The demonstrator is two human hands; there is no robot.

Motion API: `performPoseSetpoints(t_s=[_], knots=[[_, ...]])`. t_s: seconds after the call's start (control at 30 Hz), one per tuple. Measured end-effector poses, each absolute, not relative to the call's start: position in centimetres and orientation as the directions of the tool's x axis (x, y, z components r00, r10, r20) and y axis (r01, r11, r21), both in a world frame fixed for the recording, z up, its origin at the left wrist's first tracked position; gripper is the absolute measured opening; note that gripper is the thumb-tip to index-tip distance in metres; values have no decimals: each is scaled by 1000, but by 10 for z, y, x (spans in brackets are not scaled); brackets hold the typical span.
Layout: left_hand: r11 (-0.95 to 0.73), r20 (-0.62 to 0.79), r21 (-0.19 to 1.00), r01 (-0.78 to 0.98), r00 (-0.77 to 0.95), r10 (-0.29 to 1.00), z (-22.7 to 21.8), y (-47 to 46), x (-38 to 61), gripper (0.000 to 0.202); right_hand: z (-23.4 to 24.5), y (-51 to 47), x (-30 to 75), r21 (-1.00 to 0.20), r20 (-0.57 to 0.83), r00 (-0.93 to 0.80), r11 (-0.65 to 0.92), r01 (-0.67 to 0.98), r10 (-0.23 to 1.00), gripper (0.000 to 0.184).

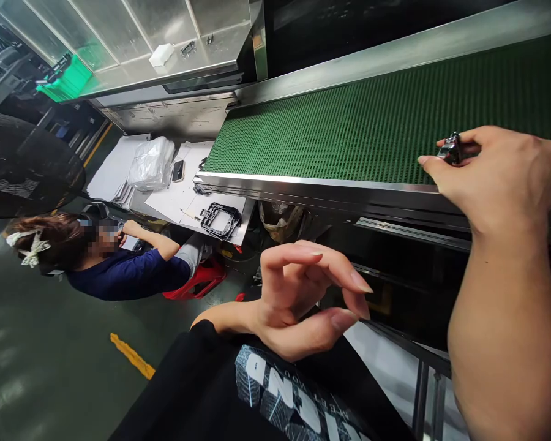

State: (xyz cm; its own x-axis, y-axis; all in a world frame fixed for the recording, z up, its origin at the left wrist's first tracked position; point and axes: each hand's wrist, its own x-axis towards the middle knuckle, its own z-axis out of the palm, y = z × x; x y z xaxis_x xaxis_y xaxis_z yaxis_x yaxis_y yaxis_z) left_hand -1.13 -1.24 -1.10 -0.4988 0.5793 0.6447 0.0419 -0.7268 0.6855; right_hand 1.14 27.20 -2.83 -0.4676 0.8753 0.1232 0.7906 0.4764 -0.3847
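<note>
Pinching a small glossy black part [450,149], right hand [500,174] overhangs ribbed green belt [349,122].

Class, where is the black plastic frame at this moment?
The black plastic frame lies left of centre in the head view, on white sheets on the table past the green belt end, near the seated co-worker.

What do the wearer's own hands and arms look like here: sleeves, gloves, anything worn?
Both hands are bare, with no gloves, rings or watch visible. The left hand has longish nails, as does the right hand. Both forearms are uncovered. A black garment with a white printed graphic covers the torso.
</note>
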Motion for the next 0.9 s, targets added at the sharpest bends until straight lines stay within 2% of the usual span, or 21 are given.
performPoseSetpoints(t_s=[0.13,0.37,0.57,0.9], knots=[[-743,656,667,52,-513,553,-10,-13,-13,76,-25,270,11,-402,95,-457,454,795,884,49],[-675,576,737,23,-544,610,-9,-18,-12,73,-23,270,11,-378,63,-447,436,817,892,52],[-772,678,634,32,-504,536,2,-13,-13,72,-25,269,10,-370,76,-447,442,817,891,51],[-781,684,620,74,-538,492,0,-9,-13,70,-28,270,11,-365,90,-451,451,815,888,51]])
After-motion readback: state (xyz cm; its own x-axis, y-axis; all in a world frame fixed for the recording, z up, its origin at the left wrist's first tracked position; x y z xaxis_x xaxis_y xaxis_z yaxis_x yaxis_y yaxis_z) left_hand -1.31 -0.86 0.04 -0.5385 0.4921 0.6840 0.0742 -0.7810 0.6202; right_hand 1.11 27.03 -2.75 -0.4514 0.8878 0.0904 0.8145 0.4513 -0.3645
